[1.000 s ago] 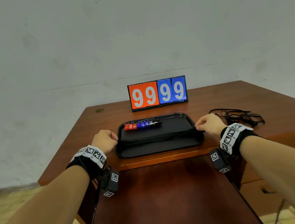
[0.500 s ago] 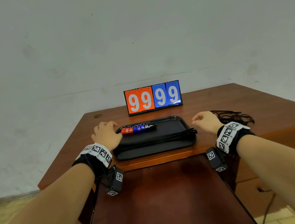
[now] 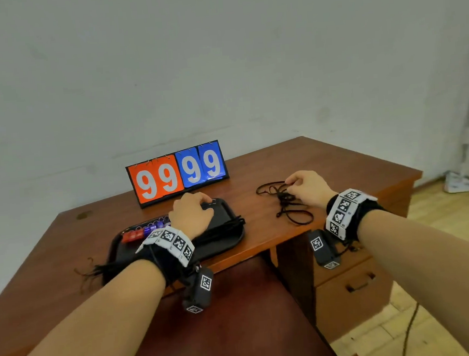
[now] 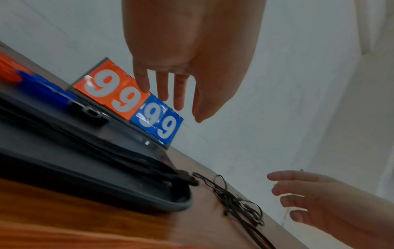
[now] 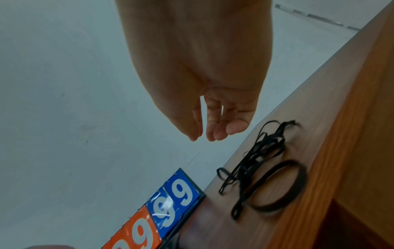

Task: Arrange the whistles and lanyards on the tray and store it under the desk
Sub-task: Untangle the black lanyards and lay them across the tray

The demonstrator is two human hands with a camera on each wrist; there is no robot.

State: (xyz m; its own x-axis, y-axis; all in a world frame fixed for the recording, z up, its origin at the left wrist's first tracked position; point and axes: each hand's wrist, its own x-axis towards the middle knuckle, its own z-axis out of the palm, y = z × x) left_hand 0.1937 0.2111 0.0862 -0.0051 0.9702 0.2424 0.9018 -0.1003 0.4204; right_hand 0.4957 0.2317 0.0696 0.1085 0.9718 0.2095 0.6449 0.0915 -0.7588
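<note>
A black tray sits near the desk's front edge. Red whistles and blue whistles lie in a row along its back, and a bundle of black lanyards stretches across it. My left hand hovers over the tray's back right part with its fingers straight and empty. To the right of the tray, a loose tangle of black lanyards lies on the wood. My right hand hangs just above the tangle with relaxed fingers, holding nothing.
An orange and blue flip scoreboard reading 99 99 stands behind the tray. A dark red chair seat is below the desk's front edge. A drawer unit fills the desk's right side. A cable runs over the floor.
My left hand has moved from the tray's left end to above its back right part. My right hand has left the tray's right end and gone right to the loose lanyards.
</note>
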